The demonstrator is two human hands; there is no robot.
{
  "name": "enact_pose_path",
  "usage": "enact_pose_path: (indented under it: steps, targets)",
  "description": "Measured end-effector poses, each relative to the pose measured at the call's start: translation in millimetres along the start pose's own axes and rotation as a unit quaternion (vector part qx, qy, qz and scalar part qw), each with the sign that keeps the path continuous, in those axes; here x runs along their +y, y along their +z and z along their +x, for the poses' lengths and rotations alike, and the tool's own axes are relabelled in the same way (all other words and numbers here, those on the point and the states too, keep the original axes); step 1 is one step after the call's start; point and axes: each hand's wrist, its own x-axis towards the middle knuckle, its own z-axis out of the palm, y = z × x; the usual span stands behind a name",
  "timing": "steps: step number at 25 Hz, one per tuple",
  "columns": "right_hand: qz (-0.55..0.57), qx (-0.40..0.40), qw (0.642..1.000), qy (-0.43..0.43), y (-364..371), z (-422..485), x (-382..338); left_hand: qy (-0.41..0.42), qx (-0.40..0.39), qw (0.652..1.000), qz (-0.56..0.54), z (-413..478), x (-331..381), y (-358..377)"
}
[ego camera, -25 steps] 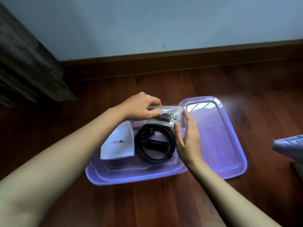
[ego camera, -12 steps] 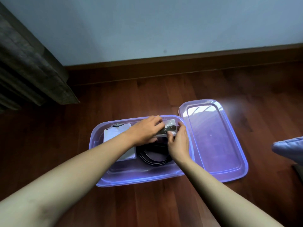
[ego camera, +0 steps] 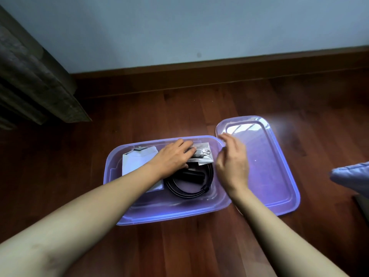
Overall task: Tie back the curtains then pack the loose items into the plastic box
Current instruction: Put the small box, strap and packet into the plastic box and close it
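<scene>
A black coil (ego camera: pixel 187 193), white booklet (ego camera: pixel 137 162) and clear bag (ego camera: pixel 203 155) are contained in the plastic box (ego camera: pixel 169 214); the bag is pressed by the flat left hand (ego camera: pixel 171 159), and the right hand (ego camera: pixel 232 166) is held slack and empty.

Small clear bag set down in the box, right hand let go

The clear bag of metal fittings (ego camera: pixel 202 154), a second ago pinched by the left hand (ego camera: pixel 173 158) above the plastic box (ego camera: pixel 169 216), now lies inside it on the far edge of the black coiled band (ego camera: pixel 189 186). The left hand has come down with it, its fingers laid flat on the bag. The right hand (ego camera: pixel 232 164), touching the bag half a second ago, has come away to the box's right rim, fingers loose.
</scene>
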Motion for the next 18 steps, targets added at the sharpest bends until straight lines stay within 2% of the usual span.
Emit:
enact_pose_path:
  steps: [1,3,5,7,9,11,12,14,16,18]
  targets:
    - [-0.010,0.040,0.999,0.032,-8.9,9.8,13.3,0.007,0.005,1.000,0.004,-0.5,-0.8,1.0]
    - [-0.059,0.051,0.984,0.162,-24.2,22.7,50.6,0.018,0.030,0.999,0.012,-0.2,-0.1,3.0]
    - [-0.138,0.011,0.939,0.314,-34.3,15.7,86.6,0.016,0.064,0.997,0.027,1.3,1.3,4.4]
    - [-0.166,0.001,0.893,0.419,-38.1,-7.5,112.4,0.017,0.091,0.995,0.046,4.6,5.8,4.1]
    - [-0.139,0.049,0.852,0.502,-37.9,-29.2,128.1,0.026,0.101,0.993,0.056,8.9,12.8,3.9]
    - [-0.068,0.128,0.795,0.589,-42.3,-38.7,133.4,0.034,0.092,0.993,0.058,13.6,23.0,5.0]
    - [-0.038,0.149,0.769,0.621,-45.4,-40.7,135.6,0.038,0.083,0.994,0.055,15.6,28.2,6.2]
    - [-0.013,0.139,0.741,0.656,-48.3,-42.5,139.8,0.038,0.071,0.995,0.065,18.9,37.2,8.0]
    - [-0.003,0.130,0.732,0.669,-46.9,-42.0,143.0,0.035,0.089,0.992,0.085,21.7,39.1,8.8]
    - [0.011,0.162,0.727,0.667,-45.2,-39.9,140.6,0.036,0.108,0.991,0.076,21.3,37.6,12.7]
